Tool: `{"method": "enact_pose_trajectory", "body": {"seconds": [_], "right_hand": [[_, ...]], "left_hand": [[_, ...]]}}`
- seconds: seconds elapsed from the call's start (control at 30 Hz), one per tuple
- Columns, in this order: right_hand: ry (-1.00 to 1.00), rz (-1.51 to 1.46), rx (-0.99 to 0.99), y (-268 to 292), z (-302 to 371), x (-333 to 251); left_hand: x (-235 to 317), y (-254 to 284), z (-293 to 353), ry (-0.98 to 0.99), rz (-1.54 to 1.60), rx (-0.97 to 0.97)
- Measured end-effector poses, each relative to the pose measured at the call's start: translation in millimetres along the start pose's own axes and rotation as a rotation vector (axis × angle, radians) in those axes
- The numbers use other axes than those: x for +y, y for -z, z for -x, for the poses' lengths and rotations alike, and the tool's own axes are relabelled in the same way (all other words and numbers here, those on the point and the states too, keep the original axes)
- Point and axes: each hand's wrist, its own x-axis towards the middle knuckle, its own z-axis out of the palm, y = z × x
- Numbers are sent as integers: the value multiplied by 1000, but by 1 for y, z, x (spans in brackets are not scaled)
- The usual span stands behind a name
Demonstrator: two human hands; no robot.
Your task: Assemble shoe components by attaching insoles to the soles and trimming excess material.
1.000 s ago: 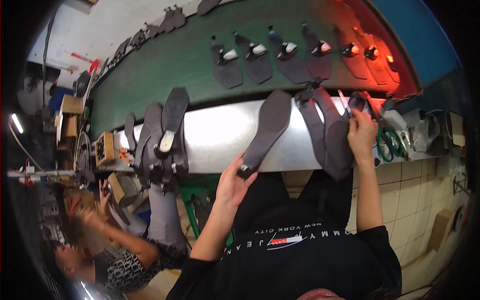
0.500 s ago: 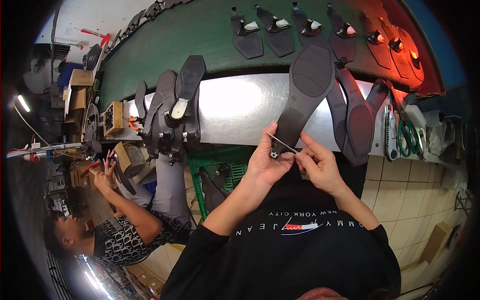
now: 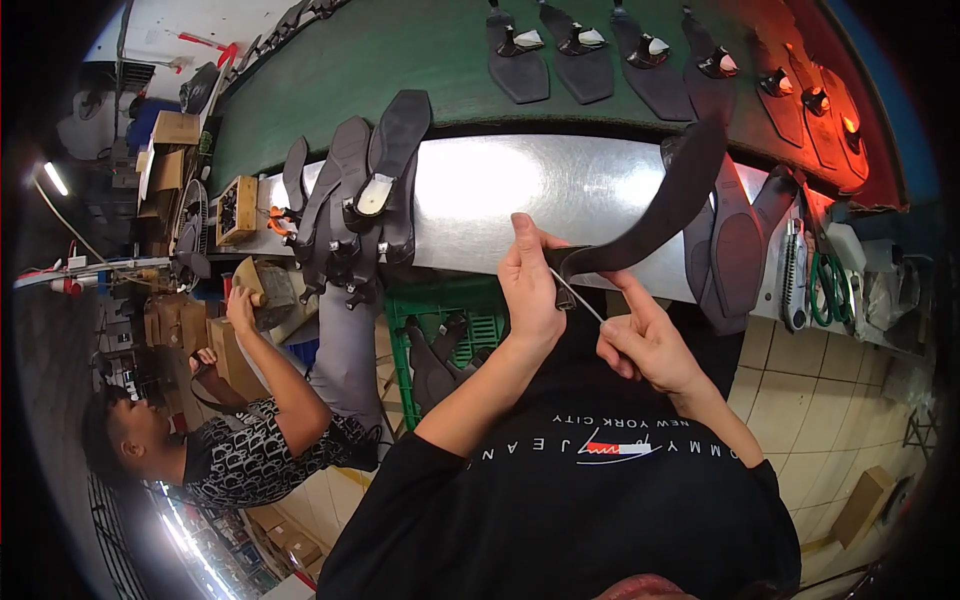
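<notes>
My left hand (image 3: 533, 290) is closed around the heel end of a dark shoe sole (image 3: 665, 212). The sole is tilted so that its side shows, its toe pointing up and to the right above the metal ledge. My right hand (image 3: 648, 345) pinches the lower end of a thin pale rod (image 3: 580, 298). That rod slants up to the heel end beside my left hand; whether its tip touches the sole cannot be made out. One finger of my right hand reaches up beneath the sole's underside.
Several sandals (image 3: 580, 75) lie on the green belt (image 3: 380, 60) beyond the metal ledge (image 3: 475, 190). Loose soles (image 3: 735, 230) and a sandal pile (image 3: 345, 185) flank it. At right are a utility knife (image 3: 793, 275) and green-handled scissors (image 3: 830, 285). A green crate (image 3: 490, 330) and co-worker (image 3: 240, 450) are left.
The sole has turned from underside facing up to edge-on, its toe swinging right. My right hand has drawn slightly down and away from the left. The co-worker's arms have lowered.
</notes>
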Motion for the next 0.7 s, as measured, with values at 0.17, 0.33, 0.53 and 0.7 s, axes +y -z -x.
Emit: {"method": "enact_pose_trajectory", "body": {"seconds": [0.17,0.33,0.53,0.7], "right_hand": [[24,-164,35,-2,-3,8],[6,-549,-86,16,-4,-4],[359,388,182,-3,-2,4],[731,792,325,-6,-18,9]], "left_hand": [[-1,-1,-2,-244,-111,-31],[12,-1,-7,-212,-29,-75],[21,0,-7,-169,-114,77],[21,0,-4,-120,-83,-27]]}}
